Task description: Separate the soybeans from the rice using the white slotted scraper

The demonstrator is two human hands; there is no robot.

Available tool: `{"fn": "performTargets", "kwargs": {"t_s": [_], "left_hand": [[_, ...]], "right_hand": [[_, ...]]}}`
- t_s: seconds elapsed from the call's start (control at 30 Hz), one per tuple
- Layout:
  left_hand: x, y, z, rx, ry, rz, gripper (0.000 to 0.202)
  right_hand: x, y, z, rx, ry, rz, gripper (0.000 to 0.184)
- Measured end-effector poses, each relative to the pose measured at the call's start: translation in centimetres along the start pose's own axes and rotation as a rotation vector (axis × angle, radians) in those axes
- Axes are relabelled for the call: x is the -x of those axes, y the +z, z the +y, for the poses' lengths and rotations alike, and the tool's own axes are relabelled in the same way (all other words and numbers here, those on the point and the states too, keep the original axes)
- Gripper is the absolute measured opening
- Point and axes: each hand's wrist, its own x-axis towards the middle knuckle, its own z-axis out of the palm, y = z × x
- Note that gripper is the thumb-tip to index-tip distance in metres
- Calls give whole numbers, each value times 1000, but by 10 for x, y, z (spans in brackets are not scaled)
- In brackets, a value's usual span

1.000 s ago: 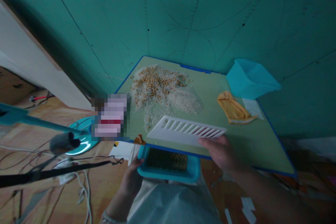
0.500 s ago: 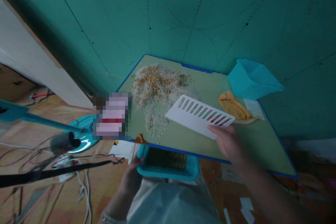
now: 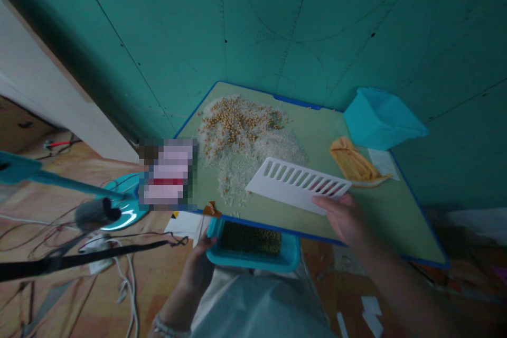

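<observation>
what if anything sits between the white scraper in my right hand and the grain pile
Nothing visible: the white scraper in your right hand has its tip at the edge of the grain pile; the yellow cloth lies farther right.

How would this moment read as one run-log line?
left hand: holding teal tray | right hand: gripping white slotted scraper | tabletop: white grains, yellow beans

The right fingers [image 3: 321, 203] hold a white slotted scraper [image 3: 291, 193] over the worktop [image 3: 396, 216]. Left of them and farther off spreads a pile [image 3: 237, 124], seemingly pale grains and yellow beans. The left fingers [image 3: 206, 243] grip a turquoise tray [image 3: 257, 262] by its left end.
</observation>
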Motion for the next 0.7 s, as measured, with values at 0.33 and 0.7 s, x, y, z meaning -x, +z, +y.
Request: {"fn": "performTargets", "kwargs": {"t_s": [0.33, 0.7], "left_hand": [[-2, -3, -2, -3, -1, 8, 23], [-2, -1, -3, -3, 8, 23, 27]], "right_hand": [[9, -11, 5, 85, 27, -122, 13], [15, -20, 8, 115, 34, -183, 13]]}}
